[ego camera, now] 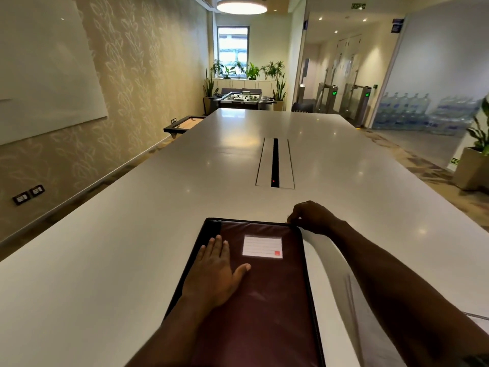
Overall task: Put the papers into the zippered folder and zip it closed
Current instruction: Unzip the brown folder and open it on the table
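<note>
Zippered folder (264,300), just one: left hand (217,271) flat on it, right hand (312,217) pinches its corner.

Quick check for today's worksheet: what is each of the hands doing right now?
Left hand: open, pressed flat on the maroon zippered folder.
Right hand: pinching the zipper at its far corner.

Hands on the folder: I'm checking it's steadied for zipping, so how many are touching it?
2. The left hand lies flat on the cover of the zippered folder, near its left edge; the right hand pinches at its far right corner.
</note>
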A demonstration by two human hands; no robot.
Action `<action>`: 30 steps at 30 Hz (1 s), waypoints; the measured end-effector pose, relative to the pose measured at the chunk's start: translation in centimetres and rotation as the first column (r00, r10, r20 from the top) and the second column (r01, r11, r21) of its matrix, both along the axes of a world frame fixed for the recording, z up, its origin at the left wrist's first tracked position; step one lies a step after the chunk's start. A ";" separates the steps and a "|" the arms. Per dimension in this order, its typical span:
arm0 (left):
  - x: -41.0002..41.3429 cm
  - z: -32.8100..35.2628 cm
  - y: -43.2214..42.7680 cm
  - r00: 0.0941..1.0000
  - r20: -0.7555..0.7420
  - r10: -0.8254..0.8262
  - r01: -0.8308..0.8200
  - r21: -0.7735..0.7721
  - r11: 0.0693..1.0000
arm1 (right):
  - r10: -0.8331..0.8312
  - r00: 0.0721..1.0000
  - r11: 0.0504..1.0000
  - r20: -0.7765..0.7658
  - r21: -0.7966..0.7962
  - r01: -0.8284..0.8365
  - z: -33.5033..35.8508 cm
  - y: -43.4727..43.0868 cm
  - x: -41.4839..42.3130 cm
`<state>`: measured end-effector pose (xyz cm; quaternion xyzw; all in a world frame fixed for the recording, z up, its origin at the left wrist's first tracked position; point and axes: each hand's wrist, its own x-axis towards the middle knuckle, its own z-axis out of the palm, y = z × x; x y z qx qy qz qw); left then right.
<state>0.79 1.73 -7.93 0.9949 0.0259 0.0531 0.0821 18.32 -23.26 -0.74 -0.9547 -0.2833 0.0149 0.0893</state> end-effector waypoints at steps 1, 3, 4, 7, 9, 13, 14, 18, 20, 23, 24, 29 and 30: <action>0.0 0.0 0.0 1.000 -0.004 0.000 0.001 0.001 1.000 | -0.014 1.000 1.000 0.013 0.002 0.014 -0.2 -0.6 -0.6; 0.1 0.1 0.0 1.000 -0.024 0.003 -0.003 0.006 1.000 | -0.049 0.998 0.999 0.032 0.024 0.048 -0.6 -1.5 -1.7; 0.0 0.3 -0.1 0.999 -0.037 0.006 -0.005 0.011 1.000 | -0.075 0.996 0.996 0.038 0.049 0.073 -0.9 -1.8 -2.3; -0.2 0.7 -0.3 0.997 -0.066 0.035 -0.033 0.029 0.999 | -0.184 0.982 0.973 0.031 0.146 0.178 -1.6 -2.2 -4.0; -0.6 1.1 -0.8 0.993 -0.078 0.084 -0.080 0.062 0.995 | -0.244 0.970 0.956 0.016 0.173 0.238 -2.0 -2.3 -5.0; -2.3 3.0 -3.0 0.989 0.043 0.144 -0.149 0.197 0.969 | -0.311 0.950 0.934 0.008 0.190 0.304 -2.5 -2.3 -7.1; -2.7 3.5 -3.9 0.990 0.099 0.099 -0.117 0.201 0.972 | -0.326 0.945 0.928 0.007 0.194 0.319 -2.6 -2.2 -7.5; -4.3 4.2 -9.2 0.982 0.128 -0.139 0.148 -0.065 0.987 | -0.363 0.932 0.913 0.016 0.203 0.353 -2.6 -1.3 -8.4; -5.3 4.0 -12.0 0.979 0.073 -0.191 0.202 -0.200 0.959 | -0.366 0.931 0.910 0.004 0.212 0.357 -2.5 -1.0 -8.6; -5.8 2.8 -14.5 0.981 -0.044 -0.186 0.173 -0.210 0.962 | -0.358 0.934 0.910 -0.009 0.220 0.351 -2.6 -0.9 -8.5; -5.7 2.4 -14.9 0.983 -0.059 -0.174 0.160 -0.185 0.970 | -0.354 0.935 0.911 -0.012 0.222 0.348 -2.7 -1.0 -8.4; -4.1 2.1 -15.9 0.994 -0.010 -0.111 0.107 -0.172 0.979 | -0.314 0.949 0.917 -0.002 0.258 0.304 -2.9 -1.6 -7.9; -3.5 2.3 -16.0 0.995 0.002 -0.099 0.098 -0.179 0.979 | -0.301 0.954 0.920 0.006 0.265 0.289 -2.9 -1.8 -7.8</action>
